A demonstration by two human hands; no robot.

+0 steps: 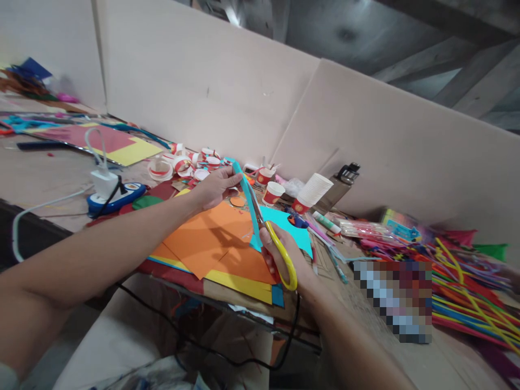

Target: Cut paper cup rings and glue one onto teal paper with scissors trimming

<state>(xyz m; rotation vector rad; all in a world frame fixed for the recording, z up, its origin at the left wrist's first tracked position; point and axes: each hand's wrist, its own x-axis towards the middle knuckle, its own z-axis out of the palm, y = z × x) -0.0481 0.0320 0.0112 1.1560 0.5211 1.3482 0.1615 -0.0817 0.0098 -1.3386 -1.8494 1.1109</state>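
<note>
My left hand [221, 187] pinches the upper part of a narrow light-blue paper strip [247, 192], holding it up above the table. Yellow-handled scissors [282, 254] are in my right hand [280, 246], with fingers through the handle. Their blades point up and away, lying along the right edge of the strip; whether they are parted I cannot tell. Below both hands, orange paper sheets [203, 238] lie over yellow sheets [239, 284]. A larger light-blue paper piece [284, 222] rests behind the scissors, partly hidden by my right hand.
Paper cups [273, 192], a leaning cup stack [312, 192] and a bottle [339, 187] stand near the back panel. Cut cup pieces [182, 165] lie left of them. A blue power strip [116, 197] with a charger sits left; colourful pipe cleaners [471, 303] fill the right.
</note>
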